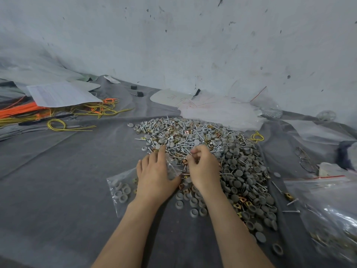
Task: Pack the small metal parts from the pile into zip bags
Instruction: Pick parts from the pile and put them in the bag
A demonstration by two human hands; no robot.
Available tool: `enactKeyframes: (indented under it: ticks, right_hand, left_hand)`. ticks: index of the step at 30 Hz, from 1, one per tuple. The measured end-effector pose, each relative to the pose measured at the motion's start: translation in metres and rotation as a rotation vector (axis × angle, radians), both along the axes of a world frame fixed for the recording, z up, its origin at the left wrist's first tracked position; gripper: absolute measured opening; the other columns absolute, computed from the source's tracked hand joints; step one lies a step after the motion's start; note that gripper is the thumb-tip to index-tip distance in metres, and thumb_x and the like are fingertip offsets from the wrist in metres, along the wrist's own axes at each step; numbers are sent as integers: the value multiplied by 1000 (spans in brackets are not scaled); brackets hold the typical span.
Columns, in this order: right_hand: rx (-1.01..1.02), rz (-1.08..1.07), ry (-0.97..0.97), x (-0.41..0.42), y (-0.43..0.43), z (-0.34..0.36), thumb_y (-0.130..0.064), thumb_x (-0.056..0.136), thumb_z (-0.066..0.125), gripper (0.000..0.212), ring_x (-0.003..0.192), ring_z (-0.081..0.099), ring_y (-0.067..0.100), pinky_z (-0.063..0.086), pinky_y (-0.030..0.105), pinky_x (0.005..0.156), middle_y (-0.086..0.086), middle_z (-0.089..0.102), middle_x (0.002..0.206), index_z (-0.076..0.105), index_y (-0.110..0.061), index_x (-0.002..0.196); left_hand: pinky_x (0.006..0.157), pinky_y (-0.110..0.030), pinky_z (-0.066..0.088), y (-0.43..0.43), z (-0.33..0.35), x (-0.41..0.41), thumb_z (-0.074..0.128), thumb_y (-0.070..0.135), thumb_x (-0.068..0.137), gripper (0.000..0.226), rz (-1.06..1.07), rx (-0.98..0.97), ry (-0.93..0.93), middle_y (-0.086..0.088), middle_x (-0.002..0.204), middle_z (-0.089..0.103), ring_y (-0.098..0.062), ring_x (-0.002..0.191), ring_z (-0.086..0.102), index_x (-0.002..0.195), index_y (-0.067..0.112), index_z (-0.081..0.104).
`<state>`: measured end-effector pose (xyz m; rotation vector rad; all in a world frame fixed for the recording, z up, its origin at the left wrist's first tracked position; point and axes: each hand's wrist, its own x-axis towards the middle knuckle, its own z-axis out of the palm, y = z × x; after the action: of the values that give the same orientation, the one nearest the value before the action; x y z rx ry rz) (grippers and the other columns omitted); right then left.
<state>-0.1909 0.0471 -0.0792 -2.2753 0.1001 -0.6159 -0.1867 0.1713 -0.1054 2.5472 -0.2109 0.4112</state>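
Note:
A wide pile [208, 151] of silver screws, grey round caps and brass-coloured clips covers the grey cloth [58, 180] in front of me. My left hand [154, 176] lies on a clear zip bag [120, 190] that holds several grey caps and a few brass clips, and its thumb and fingers hold the bag's mouth up at the pile's near-left edge. Beside it, my right hand [202, 167] has its fingers curled, pinching a few silver screws at the bag's mouth. The bag's middle is hidden under my left hand.
Filled clear bags [328, 215] with a red zip strip lie at the right. A stack of empty bags [218, 111] sits behind the pile. Yellow and orange wires [63, 113] and a paper sheet [58, 93] lie at the far left. A stained wall rises behind.

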Motion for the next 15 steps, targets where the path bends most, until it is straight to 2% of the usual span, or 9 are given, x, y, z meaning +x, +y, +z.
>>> enactKeyframes:
  ticks: [1,2,3,5,7,9,10,12,15]
  right_hand:
    - [85,50,-10,-1,0,3,-15,91,60,9,87,58,11,43,8,77,-13,55,83,52,-20,92]
    - [135,117,2,-2,0,6,-15,91,61,8,85,57,6,42,4,71,-14,55,85,55,-20,93]
    - [150,199,37,-2,0,8,-16,91,61,6,85,57,2,42,3,70,-14,58,87,58,-21,93]
    - [121,336,107,-2,2,8,-15,91,60,9,91,59,1,45,9,79,-11,64,94,64,-21,98]
    - [93,296,93,0,2,8,-13,93,56,15,93,60,3,46,11,82,-8,66,101,66,-17,105]
    - [46,113,20,5,-3,9,-10,95,51,21,92,60,6,44,7,78,-2,67,107,65,-13,111]
    - [2,32,-10,8,-6,9,-8,96,49,23,96,60,9,44,10,81,0,66,110,64,-11,113]
    - [-140,-30,2,15,-7,7,-8,97,46,27,109,57,15,45,22,92,3,63,118,61,-10,120]
    - [-424,-46,200,25,3,0,-11,96,46,36,127,42,25,37,43,105,4,52,134,50,-14,132]
  left_hand:
    - [116,-43,18,0,0,0,63,50,80,94,-3,-6,-1,-3,144,36,-25,136,28,151,21,9]
    - [116,-43,18,1,1,0,64,49,80,93,-6,-16,-7,-3,143,37,-25,135,29,151,21,10]
    - [115,-43,19,1,1,0,64,47,80,92,-11,-29,-19,-3,142,39,-25,135,31,151,20,11]
    - [114,-41,21,1,1,0,63,42,80,89,-19,-62,-46,-3,141,41,-25,133,34,151,20,15]
    - [113,-38,21,0,2,0,65,40,79,88,-12,-91,-67,-3,139,44,-24,131,36,150,20,17]
    - [112,-37,21,0,3,-1,66,40,80,87,1,-100,-83,-2,137,46,-23,130,37,150,20,18]
    - [112,-36,21,-1,3,-1,66,40,80,86,5,-102,-88,-1,136,46,-23,129,38,150,20,18]
    - [111,-35,21,-1,2,-1,66,39,81,85,9,-113,-93,-1,136,46,-23,129,37,149,20,18]
    - [112,-35,20,-2,2,-1,66,37,80,86,5,-121,-89,-2,139,43,-23,131,36,149,20,18]
